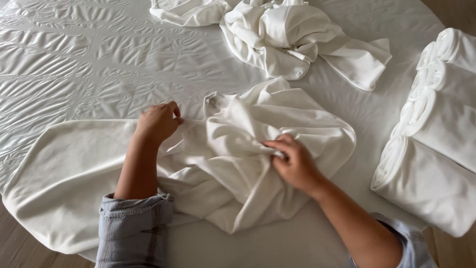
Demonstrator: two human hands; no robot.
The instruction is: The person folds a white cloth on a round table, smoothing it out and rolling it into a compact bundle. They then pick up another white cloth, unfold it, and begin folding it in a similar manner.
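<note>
Sleeves: two rolled-up blue denim cuffs [134,218] sit closest to the lens, forearms reaching out over the bed.
Bed sheet [74,54]: wrinkled white, covering the whole surface.
White cloth [74,168]: large, lying across the near edge, flat at the left, bunched in the middle.
Step in hand: seemingly straightening the cloth; the next move likely calls for pulling the bunched part flat.
Crumpled cloth [282,39]: a second heap, well apart, farther back.
Rolled cloths [436,124]: several stacked at the right.
Left hand [157,121]: fingers curled, pinching the cloth's far edge.
Right hand [295,161]: closed, gripping the bunched folds.
</note>
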